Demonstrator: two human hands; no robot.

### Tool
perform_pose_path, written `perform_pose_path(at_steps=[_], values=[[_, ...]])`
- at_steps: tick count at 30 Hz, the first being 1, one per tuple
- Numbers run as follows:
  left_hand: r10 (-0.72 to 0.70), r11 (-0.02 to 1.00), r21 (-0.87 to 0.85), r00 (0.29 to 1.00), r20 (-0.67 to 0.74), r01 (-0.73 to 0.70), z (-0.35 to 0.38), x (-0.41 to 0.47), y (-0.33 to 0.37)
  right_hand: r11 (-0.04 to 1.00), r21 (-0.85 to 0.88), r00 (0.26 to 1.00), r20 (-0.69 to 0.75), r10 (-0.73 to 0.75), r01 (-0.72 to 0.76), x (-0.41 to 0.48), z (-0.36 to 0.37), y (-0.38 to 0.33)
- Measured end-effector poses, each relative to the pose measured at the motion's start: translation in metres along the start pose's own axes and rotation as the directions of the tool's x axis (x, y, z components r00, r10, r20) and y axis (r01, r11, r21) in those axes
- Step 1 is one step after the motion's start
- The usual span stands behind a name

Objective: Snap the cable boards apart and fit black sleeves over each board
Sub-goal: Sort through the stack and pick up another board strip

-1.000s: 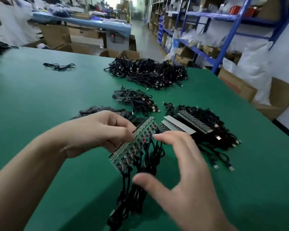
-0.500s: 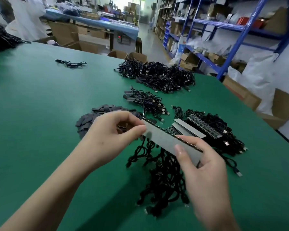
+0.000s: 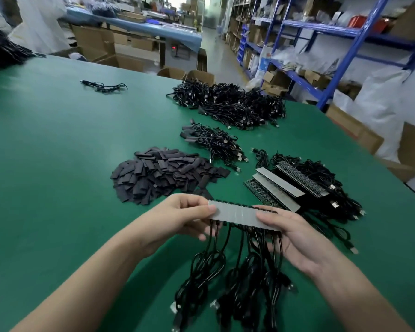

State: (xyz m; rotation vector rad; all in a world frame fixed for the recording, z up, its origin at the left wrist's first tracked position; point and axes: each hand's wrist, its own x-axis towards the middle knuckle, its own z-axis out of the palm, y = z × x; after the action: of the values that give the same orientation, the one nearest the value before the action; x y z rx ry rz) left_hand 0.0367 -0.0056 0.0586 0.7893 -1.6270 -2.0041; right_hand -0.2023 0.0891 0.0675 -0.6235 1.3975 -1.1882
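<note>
Table top (image 3: 58, 152): plain dark green. Board strip (image 3: 237, 214): pale grey back, faint vertical score lines, black toothed top edge. Cables (image 3: 256, 279) under it: black, silver plug tips. Sleeve pile (image 3: 158, 173): matt charcoal-black. Shelving (image 3: 321, 27): blue frames. Cartons (image 3: 94, 41): brown. 1 red box (image 3: 359, 21) on shelf.

Both hands hold a strip of cable boards (image 3: 240, 214) above the green surface (image 3: 58, 152), its pale back face turned up. The left hand (image 3: 177, 216) pinches the strip's left end, thumb on top and fingers (image 3: 194, 230) curled beneath. The right hand (image 3: 295, 238) grips the right end, thumb laid on the face. Black cables (image 3: 225, 271) hang from the strip's near edge and trail onto the surface. Beyond the left hand lies a heap of flat black sleeves (image 3: 163, 176). Right of it, more board strips (image 3: 280, 188) lie stacked on their own tangled cables. Farther back sit a small cable bundle (image 3: 213, 142), a large cable heap (image 3: 230, 104), and one loose cable (image 3: 103, 87) far left. Blue shelving (image 3: 345, 44) stands at the right.
</note>
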Motion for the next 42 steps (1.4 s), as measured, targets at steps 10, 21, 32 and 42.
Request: perform_pose_path(at_steps=[10,21,32,42], values=[[-0.008,0.999,0.045,0.998,-0.061,0.011,-0.005,0.032,-0.033,0.882,-0.468,0.998,-0.005,-0.056,0.047,0.044,-0.023,0.002],[0.082,0.996,0.055,0.990,-0.117,-0.076,-0.009,0.033,-0.041,0.365,-0.863,0.929,0.270,-0.253,0.350,0.059,0.042,-0.015],[0.045,0.997,0.074,0.990,-0.133,-0.036,-0.007,0.035,-0.047,0.580,-0.710,0.889,0.146,-0.434,0.400,0.062,0.039,0.028],[0.146,0.976,0.194,0.961,-0.235,-0.100,0.000,0.036,-0.048,0.587,-0.664,0.859,0.172,-0.483,0.463,0.054,0.034,0.033]])
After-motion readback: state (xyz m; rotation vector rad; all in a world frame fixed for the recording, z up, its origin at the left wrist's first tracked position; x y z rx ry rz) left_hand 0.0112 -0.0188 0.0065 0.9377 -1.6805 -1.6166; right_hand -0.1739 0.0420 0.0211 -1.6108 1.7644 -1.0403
